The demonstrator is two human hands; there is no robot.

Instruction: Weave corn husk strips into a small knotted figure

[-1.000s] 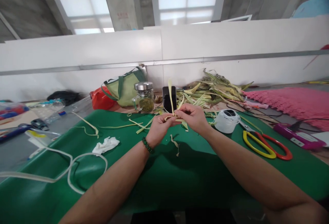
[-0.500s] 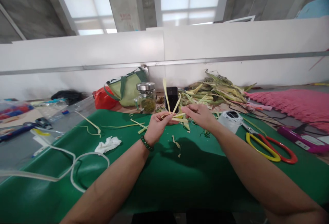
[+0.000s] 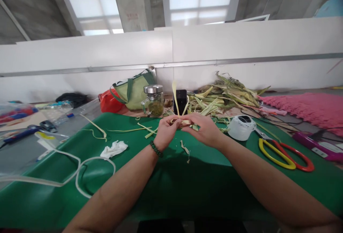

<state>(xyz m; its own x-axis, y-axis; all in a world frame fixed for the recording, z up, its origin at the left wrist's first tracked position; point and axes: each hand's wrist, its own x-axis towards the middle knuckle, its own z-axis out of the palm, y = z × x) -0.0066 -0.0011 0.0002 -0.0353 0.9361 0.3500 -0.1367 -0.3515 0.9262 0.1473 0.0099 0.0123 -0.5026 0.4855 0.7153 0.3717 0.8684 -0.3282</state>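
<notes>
Yellow, flat, husk-like strips [image 3: 174,92] rise from between my hands, above the smooth green sheet [image 3: 187,193] on the grey desk [image 3: 16,161]. My left hand [image 3: 166,131] pinches their base; my right hand [image 3: 206,129] appears to pinch them just beside it. Step in hand, as judged: folding the strips. Next move calls for firm left-hand pressure while the right draws the fold tight. Beyond: upright black phone [image 3: 182,99]. Rightward: white cylindrical roll [image 3: 238,132], yellow-and-red-handled scissors [image 3: 270,143].

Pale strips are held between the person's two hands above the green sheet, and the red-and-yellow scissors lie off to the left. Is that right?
Not quite: the head view shows the scissors to the right, not the left. The pale strips are held between the left hand and right hand, above the green sheet.
</notes>
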